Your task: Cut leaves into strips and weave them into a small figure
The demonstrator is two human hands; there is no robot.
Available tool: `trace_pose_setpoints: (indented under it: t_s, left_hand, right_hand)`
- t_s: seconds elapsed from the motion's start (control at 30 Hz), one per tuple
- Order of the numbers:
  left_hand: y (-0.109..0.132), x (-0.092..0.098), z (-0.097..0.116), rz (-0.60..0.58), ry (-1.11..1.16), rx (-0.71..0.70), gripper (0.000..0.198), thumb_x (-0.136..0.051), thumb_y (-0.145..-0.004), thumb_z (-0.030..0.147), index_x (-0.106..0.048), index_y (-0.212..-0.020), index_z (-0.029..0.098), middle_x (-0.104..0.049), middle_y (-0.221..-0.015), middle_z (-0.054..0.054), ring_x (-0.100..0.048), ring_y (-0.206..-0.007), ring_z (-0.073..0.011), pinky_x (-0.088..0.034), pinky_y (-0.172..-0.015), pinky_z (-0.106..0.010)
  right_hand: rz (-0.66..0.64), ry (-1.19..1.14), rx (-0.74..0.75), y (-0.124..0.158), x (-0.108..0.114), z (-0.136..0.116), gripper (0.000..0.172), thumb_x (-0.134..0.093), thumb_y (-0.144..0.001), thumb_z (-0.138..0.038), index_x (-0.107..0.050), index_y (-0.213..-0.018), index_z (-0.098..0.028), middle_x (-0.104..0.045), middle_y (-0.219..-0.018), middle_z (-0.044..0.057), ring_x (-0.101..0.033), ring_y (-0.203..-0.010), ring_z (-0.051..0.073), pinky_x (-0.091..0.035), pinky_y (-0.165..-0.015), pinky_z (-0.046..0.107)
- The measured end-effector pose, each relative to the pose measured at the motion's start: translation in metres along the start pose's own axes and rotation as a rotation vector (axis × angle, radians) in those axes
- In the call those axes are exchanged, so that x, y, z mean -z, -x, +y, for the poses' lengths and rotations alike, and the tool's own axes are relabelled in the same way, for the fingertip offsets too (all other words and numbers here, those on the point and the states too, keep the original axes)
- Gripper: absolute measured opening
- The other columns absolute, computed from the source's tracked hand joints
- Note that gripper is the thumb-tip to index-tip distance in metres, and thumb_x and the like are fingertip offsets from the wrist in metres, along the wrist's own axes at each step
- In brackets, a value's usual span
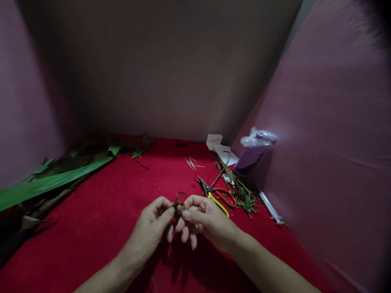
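Red cloth point(100, 219), bearing the following: green and brown leaves point(61, 182), along the left edge; left hand point(148, 228), thumb and finger pinched on a dark leaf piece point(177, 206), held mid-width toward the near edge; pale thin sticks point(192, 163), loose, toward the far edge; right hand point(210, 219), pinching the same piece; red-and-yellow-handled cutters point(210, 189), just beyond it; white papers point(226, 156), near the far right corner; leaf scraps point(244, 195), heaped; purple bottle point(249, 158), tilted, and syringe point(270, 206), both by the right edge.
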State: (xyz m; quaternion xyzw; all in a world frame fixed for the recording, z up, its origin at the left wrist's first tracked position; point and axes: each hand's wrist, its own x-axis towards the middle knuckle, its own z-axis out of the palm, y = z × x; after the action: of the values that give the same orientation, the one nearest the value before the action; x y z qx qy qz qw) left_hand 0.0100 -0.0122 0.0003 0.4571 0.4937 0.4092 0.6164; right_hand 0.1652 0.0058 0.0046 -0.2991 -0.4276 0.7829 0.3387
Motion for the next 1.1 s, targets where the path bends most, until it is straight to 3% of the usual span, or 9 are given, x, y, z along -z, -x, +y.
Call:
trace_pose_setpoints:
  t_s: [0.37,0.47,0.53,0.63,0.7,0.93,1.1]
  left_hand:
    - [0.002,0.001,-0.001,-0.081,-0.151,-0.078,0.024,-0.048,-0.082,0.038,-0.049,-0.069,0.018,-0.048,-0.052,0.006,-0.037,-0.035,-0.0051,-0.028,-0.037,-0.019]
    - [0.002,0.001,-0.001,-0.071,-0.163,-0.051,0.023,-0.049,-0.081,0.037,-0.048,-0.067,0.018,-0.045,-0.048,0.007,-0.036,-0.035,-0.006,-0.028,-0.037,-0.019]
    - [0.002,0.001,0.0,-0.053,-0.173,-0.047,0.023,-0.05,-0.08,0.035,-0.048,-0.067,0.017,-0.048,-0.049,0.006,-0.036,-0.036,-0.006,-0.027,-0.037,-0.019]
    - [0.001,0.001,0.0,-0.036,-0.195,-0.059,0.022,-0.05,-0.08,0.033,-0.049,-0.066,0.017,-0.055,-0.056,0.003,-0.037,-0.037,-0.0055,-0.027,-0.037,-0.019]
    - [0.001,0.0,0.001,-0.027,-0.206,-0.059,0.022,-0.05,-0.079,0.032,-0.05,-0.065,0.016,-0.056,-0.056,0.002,-0.037,-0.038,-0.0052,-0.026,-0.037,-0.019]
    - [-0.001,0.002,-0.001,-0.032,-0.179,-0.039,0.021,-0.051,-0.078,0.033,-0.051,-0.064,0.017,-0.056,-0.054,0.002,-0.037,-0.038,-0.0059,-0.026,-0.037,-0.019]
    - [0.0,0.002,-0.001,-0.03,-0.194,-0.039,0.021,-0.051,-0.079,0.033,-0.05,-0.065,0.017,-0.056,-0.053,0.003,-0.035,-0.037,-0.0051,-0.024,-0.037,-0.018]
  right_hand:
    - [0.136,0.185,0.068,0.002,0.001,-0.011,0.029,-0.066,-0.073,-0.038,-0.049,-0.078,-0.015,-0.065,-0.063,0.002,-0.058,-0.04,0.01,-0.042,-0.029,0.015]
    - [0.193,0.296,0.053,0.002,0.003,-0.013,0.027,-0.065,-0.073,-0.038,-0.052,-0.076,-0.015,-0.059,-0.053,-0.003,-0.049,-0.032,0.007,-0.034,-0.027,0.014]
    - [0.275,0.41,0.127,0.003,0.004,-0.014,0.022,-0.066,-0.072,-0.033,-0.057,-0.072,-0.014,-0.053,-0.049,-0.005,-0.043,-0.034,0.004,-0.032,-0.032,0.015]
    - [0.365,0.595,0.304,0.005,0.004,-0.015,0.013,-0.067,-0.071,-0.025,-0.063,-0.066,-0.013,-0.054,-0.057,-0.003,-0.046,-0.049,0.006,-0.038,-0.046,0.018]
    - [0.378,0.649,0.315,0.006,0.003,-0.015,0.012,-0.066,-0.072,-0.024,-0.064,-0.066,-0.014,-0.055,-0.059,-0.002,-0.047,-0.052,0.007,-0.039,-0.049,0.019]
    - [0.236,0.372,0.053,0.005,0.001,-0.016,0.026,-0.066,-0.07,-0.038,-0.057,-0.072,-0.014,-0.057,-0.051,-0.002,-0.05,-0.037,0.009,-0.036,-0.031,0.017]
    - [0.345,0.468,0.189,0.005,0.002,-0.02,0.02,-0.071,-0.066,-0.029,-0.062,-0.064,-0.012,-0.052,-0.048,-0.004,-0.041,-0.038,0.003,-0.031,-0.034,0.014]
